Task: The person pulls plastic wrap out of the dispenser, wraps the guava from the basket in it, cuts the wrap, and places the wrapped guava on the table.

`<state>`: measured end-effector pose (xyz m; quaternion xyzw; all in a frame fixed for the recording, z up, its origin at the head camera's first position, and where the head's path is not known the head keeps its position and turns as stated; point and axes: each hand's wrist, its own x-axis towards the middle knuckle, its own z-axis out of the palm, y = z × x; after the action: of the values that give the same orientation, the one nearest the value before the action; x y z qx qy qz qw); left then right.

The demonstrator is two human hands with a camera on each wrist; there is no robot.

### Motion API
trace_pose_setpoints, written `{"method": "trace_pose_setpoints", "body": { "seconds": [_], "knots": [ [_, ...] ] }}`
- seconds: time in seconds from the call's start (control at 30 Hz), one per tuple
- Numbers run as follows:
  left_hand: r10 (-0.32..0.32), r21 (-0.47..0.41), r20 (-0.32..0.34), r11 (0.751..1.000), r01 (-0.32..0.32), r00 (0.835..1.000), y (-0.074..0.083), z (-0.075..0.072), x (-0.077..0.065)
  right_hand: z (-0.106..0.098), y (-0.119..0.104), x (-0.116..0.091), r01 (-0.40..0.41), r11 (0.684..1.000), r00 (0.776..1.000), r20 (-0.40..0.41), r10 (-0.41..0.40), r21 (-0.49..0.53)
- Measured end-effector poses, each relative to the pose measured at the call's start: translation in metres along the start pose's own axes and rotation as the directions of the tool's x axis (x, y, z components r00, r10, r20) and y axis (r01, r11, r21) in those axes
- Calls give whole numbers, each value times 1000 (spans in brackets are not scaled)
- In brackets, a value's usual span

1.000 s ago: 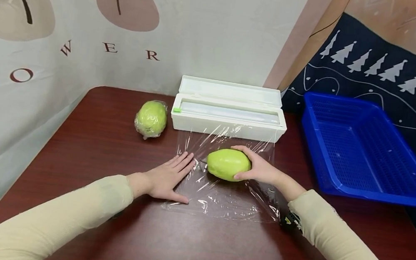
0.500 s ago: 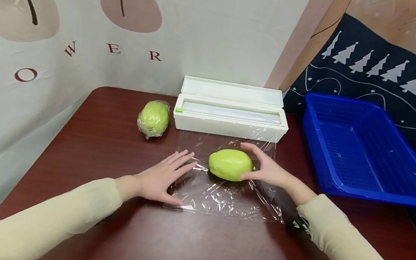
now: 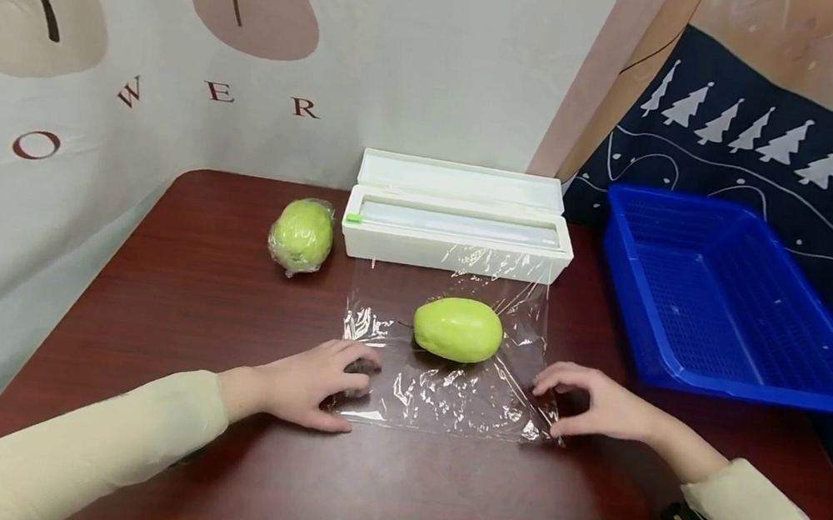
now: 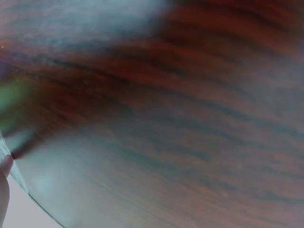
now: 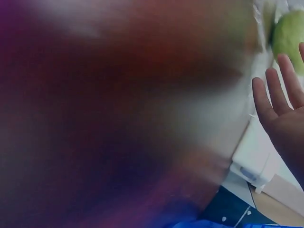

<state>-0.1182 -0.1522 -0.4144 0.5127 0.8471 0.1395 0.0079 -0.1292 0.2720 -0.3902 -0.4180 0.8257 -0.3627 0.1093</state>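
Note:
A smooth yellow-green oval fruit [image 3: 458,329] with a thin dark stem lies on a sheet of clear cling film [image 3: 441,400]. The film runs forward over the table from a white cling film dispenser [image 3: 454,255], whose lid stands raised. My left hand [image 3: 314,384] is at the sheet's near left corner, fingers bent and thumb apart from them. At the near right corner, my right hand [image 3: 602,405] has its fingers curved and thumb spread, fingertips right at the film edge. In the right wrist view, that hand's fingers [image 5: 280,95] appear spread.
A second green fruit [image 3: 301,236], wrapped in film, sits left of the dispenser. A blue plastic basket [image 3: 676,377] stands at the right of the dark red wooden table [image 3: 439,497]. Behind is a pale printed cloth [image 3: 436,61].
My right hand has let go of the fruit and moved right and nearer to the film's right corner. The left hand has slid slightly nearer and its fingers have bent. The fruit stays put.

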Motion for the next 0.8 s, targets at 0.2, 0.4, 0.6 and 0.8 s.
{"method": "trace_pose_setpoints", "body": {
  "seconds": [0.2, 0.4, 0.6, 0.8],
  "knots": [
    [152, 60, -61, 987, -148, 986, 1, 1, -1, 15, -7, -16, -27, 974, 999, 20, 32, -225],
    [199, 95, -81, 977, -191, 977, 0, 1, -1, 22, -2, -15, 49, 942, 999, -6, -54, -333],
    [201, 108, -85, 975, -192, 976, 1, 1, -1, 20, 1, -14, 111, 936, 991, -38, -131, -333],
    [179, 127, -96, 978, -167, 979, 0, -4, 0, 14, -1, -13, 55, 975, 996, -55, -68, -213]
  ]
}}
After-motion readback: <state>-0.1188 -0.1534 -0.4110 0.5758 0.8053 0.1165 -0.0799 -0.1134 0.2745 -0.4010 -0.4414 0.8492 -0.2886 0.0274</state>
